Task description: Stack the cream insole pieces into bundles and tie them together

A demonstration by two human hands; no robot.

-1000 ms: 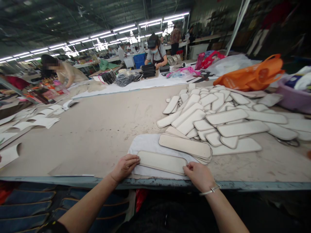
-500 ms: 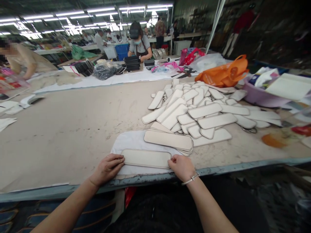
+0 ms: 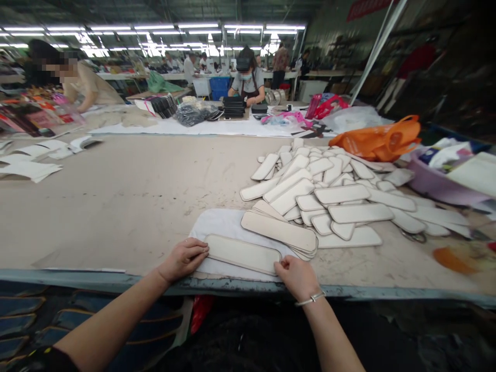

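A long off-white panel [image 3: 243, 253] with rounded corners and a darker edge lies over a white cloth [image 3: 211, 222] near the table's front edge. My left hand [image 3: 186, 260] is at the panel's left end, fingers together and closed on its edge. At the opposite end, my right hand [image 3: 296, 273] pinches the right edge between thumb and fingers. Just behind it, partly on the cloth, rests a fanned stack of similar beige panels [image 3: 279, 230]. Further back spreads a heap of loose off-white panels [image 3: 341, 194].
An orange bag [image 3: 380, 139] and a purple basin [image 3: 437, 178] stand at the back right. White curved pieces [image 3: 33, 168] lie at the left. Across the table a person [image 3: 248, 77] sits behind a black stack [image 3: 233, 107]; another person [image 3: 93, 88] leans in at left.
The camera view has turned to the left, so the scene sits further right. Both hands stay at the panel's ends; the panel now slants slightly down to the right.
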